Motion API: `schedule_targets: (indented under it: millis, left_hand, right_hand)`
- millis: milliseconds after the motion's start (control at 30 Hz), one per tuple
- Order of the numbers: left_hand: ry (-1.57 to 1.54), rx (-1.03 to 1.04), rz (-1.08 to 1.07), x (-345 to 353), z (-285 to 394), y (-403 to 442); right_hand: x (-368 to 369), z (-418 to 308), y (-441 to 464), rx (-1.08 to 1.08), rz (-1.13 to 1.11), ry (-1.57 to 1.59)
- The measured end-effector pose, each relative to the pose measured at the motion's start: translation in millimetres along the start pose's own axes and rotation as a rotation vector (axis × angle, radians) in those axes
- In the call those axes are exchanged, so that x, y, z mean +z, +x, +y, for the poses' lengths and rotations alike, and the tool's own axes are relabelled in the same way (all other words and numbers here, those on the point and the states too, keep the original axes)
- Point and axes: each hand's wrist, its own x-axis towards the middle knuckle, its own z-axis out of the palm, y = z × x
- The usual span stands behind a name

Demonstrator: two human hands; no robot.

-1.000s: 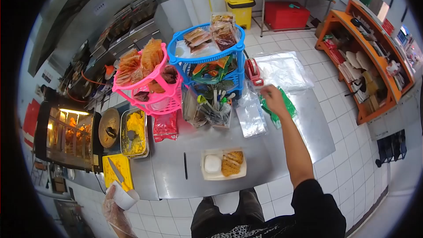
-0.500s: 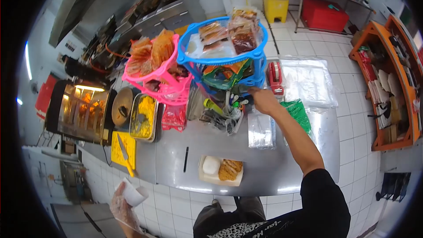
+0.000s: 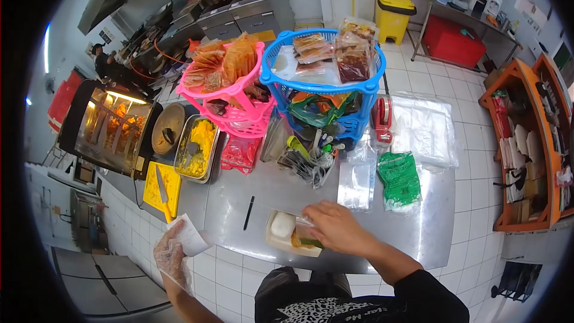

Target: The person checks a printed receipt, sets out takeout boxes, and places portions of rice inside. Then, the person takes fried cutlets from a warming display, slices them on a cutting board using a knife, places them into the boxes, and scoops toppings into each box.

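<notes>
My left hand (image 3: 171, 254), in a clear plastic glove, is closed on a piece of white paper (image 3: 190, 238) off the table's front left. My bare right hand (image 3: 338, 227) is over the right side of a food box (image 3: 276, 243), fingers pinched on a small clear plastic packet (image 3: 306, 225) whose contents are blurred. In the box lie a white mound of rice (image 3: 283, 225) and a browned, breaded piece (image 3: 296, 240), mostly hidden by my hand and the packet. A black pen (image 3: 249, 213) lies left of the box.
Behind stand a pink basket (image 3: 242, 97) and a blue basket (image 3: 376, 88) with packets, and a utensil holder (image 3: 323, 174). Left are a yellow tray of food (image 3: 204, 137), a knife (image 3: 161, 186) on a yellow board (image 3: 170, 173) and a warmer (image 3: 110, 128). Green packaging (image 3: 399, 179) lies right.
My right hand has come from beside the blue basket down to the food box, with the small packet in it. My left hand has risen slightly with the paper. The view has shifted.
</notes>
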Motion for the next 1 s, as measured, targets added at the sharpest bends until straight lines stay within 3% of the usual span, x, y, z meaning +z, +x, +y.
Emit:
schedule_targets:
  millis: [100,167,300,367,467,567,767,867,1000]
  left_hand:
    - [-0.005,-0.007,0.029,-5,5,-6]
    - [-0.037,-0.004,0.043,-17,-4,-6]
    - [-0.034,-0.005,0.074,-31,-18,-4]
    - [-0.009,0.011,0.084,-38,-23,-4]
    - [-0.016,0.011,0.097,-58,-33,-1]
    - [-0.068,0.002,0.126,-73,-43,4]
    - [-0.167,0.046,0.023,-115,-82,56]
    - [-0.164,0.064,-0.003,-129,-93,98]
    - [-0.216,0.037,-0.045,-143,-95,139]
  right_hand:
    - [-28,-12,13,0.000,0.245,0.030]
    - [-69,-12,45,-0.155,0.577,-0.081]
    - [-157,9,148,-0.185,0.782,-0.469]
    - [-174,25,195,-0.222,0.659,-0.704]
    - [-178,15,226,0.158,0.182,-0.829]
    - [-164,34,237,0.282,0.176,-1.040]
    - [-153,39,240,0.189,0.333,-1.061]
    - [-156,46,248,0.197,0.237,-1.102]
    - [-154,29,246,0.144,0.300,-1.125]
